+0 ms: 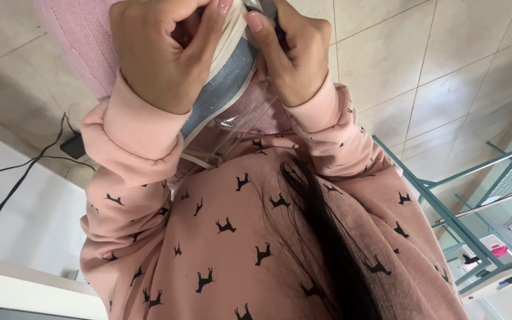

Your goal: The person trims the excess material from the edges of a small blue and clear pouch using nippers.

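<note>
Both hands work close together at twelve o'clock, right up against the top edge of the view. Left hand (161, 53) is curled tight, its thumb and fingers pinching the cream edge of a fabric pouch (223, 89), grey-blue and glittery on its face with a pale trim. Right hand (294, 50) is closed on the same pouch from the other side, thumb pressed to the cream edge; something dark shows between its fingers at the very top, too cut off to make out. A clear plastic wrapper (247, 121) hangs off the pouch toward six o'clock, between the two wrists. The pouch sits held in the air against the person's chest, over a pink sweatshirt (226, 237) printed with small black animals. At nine o'clock a black cable (7, 178) trails across a white counter (25, 219). At four o'clock stands a teal metal frame with glass shelves (475, 237).
</note>
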